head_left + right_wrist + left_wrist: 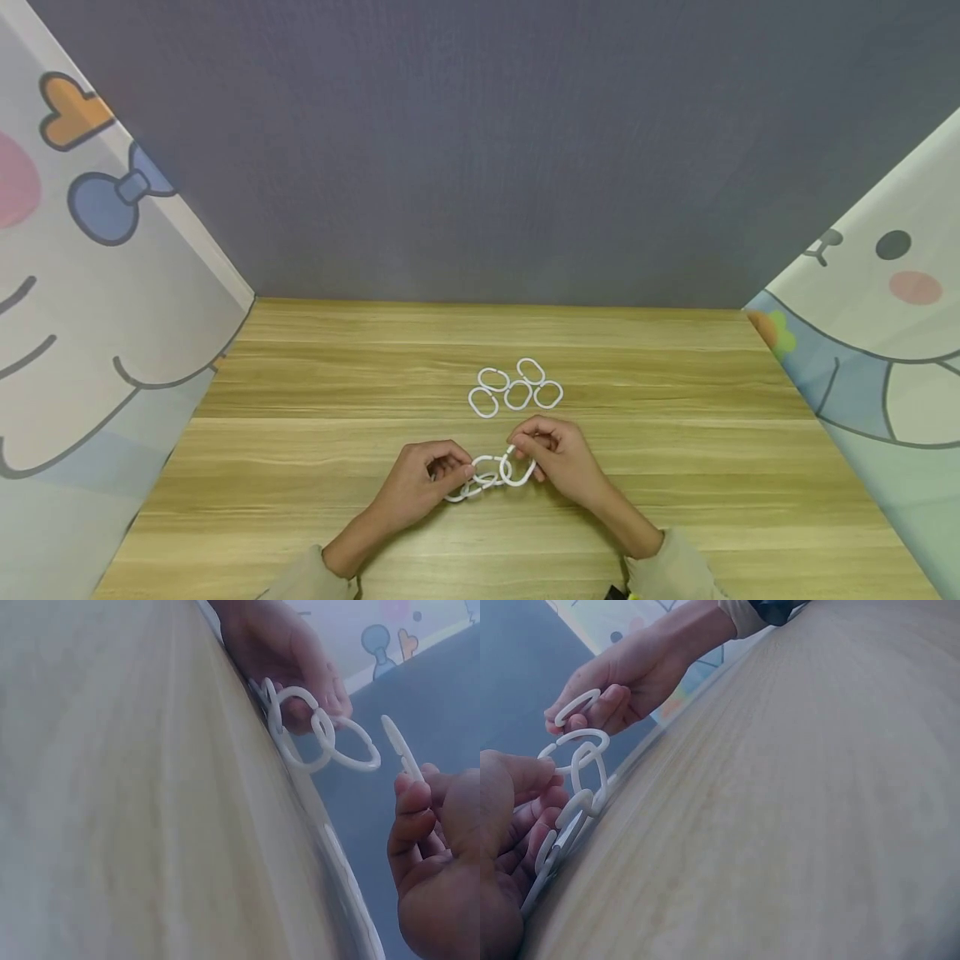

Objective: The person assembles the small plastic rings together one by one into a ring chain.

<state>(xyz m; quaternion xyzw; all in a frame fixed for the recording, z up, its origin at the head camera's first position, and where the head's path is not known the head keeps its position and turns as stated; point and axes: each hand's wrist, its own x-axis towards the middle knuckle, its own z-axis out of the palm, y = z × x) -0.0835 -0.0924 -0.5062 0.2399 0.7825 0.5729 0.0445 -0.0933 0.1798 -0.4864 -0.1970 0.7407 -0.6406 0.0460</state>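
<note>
A short chain of white plastic C-shaped links point(305, 766) hangs from my left hand point(420, 479), whose thumb and fingers pinch its end link point(596, 735). The lower part of the chain trails under that hand onto the table, and some of it is hidden by the fingers. My right hand point(562, 458) pinches a single white link point(515, 483) between thumb and fingertips, with a small gap in its side. From the head view this link overlaps the chain's end; in the right wrist view the two are a little apart.
Several loose white links point(548, 407) lie in a cluster on the wooden table point(337, 375) beyond my hands. A grey panel point(495, 167) stands along the far edge, and cartoon-printed walls rise at both sides. Something black and yellow point(617, 593) peeks in at the bottom edge.
</note>
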